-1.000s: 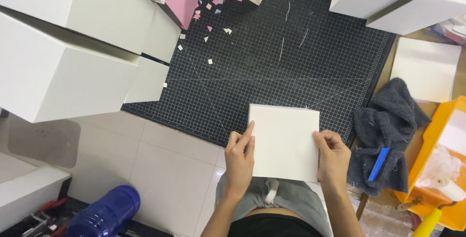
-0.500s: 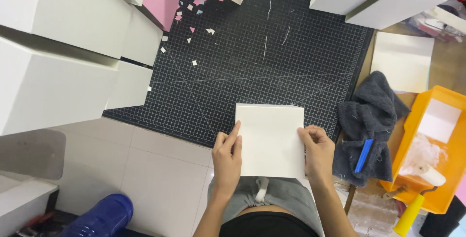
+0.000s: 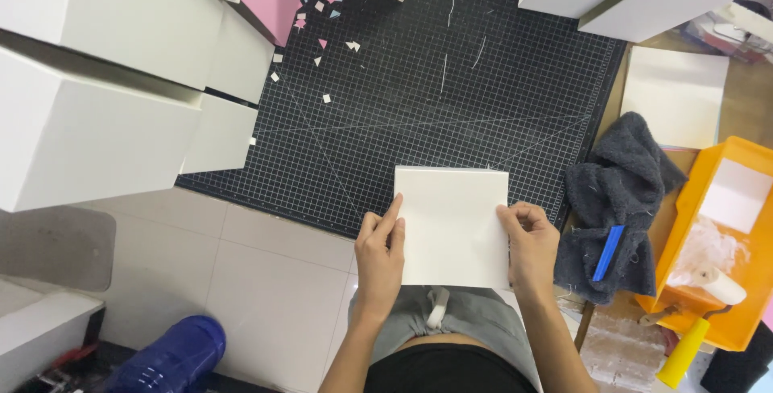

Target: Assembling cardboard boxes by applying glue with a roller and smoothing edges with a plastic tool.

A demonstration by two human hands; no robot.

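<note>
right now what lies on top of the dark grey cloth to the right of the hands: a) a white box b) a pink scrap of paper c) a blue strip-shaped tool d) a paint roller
c: a blue strip-shaped tool lies on the dark grey cloth; the paint roller sits in the orange tray further right, while the left hand and right hand hold the white square sheet.

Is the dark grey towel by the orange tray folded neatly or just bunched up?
Bunched up. The grey towel lies in a crumpled heap with uneven folds, a blue tool resting on it, beside the orange tray.
</note>
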